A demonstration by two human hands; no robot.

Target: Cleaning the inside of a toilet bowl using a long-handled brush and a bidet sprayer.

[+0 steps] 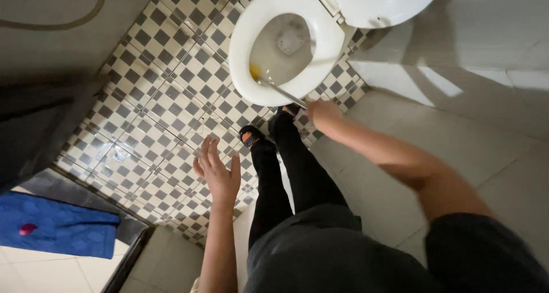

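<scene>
White toilet [246,70], seat down, lid up, stands on checkered floor tiles [166,93]. I see the right hand [321,113] clenched around a thin metal brush handle [283,92]; its yellow head [255,72] sits inside the bowl at the near rim. Left hand [218,173] hangs released, fingers spread, over the tiles. Blue mat [57,224] lies beyond the threshold.

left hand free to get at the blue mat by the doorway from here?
Probably yes. The left hand is open, holding nothing, spread over the checked floor. The blue mat lies lower left past the dark threshold, nothing between them. Likely needs a bend down.
</scene>
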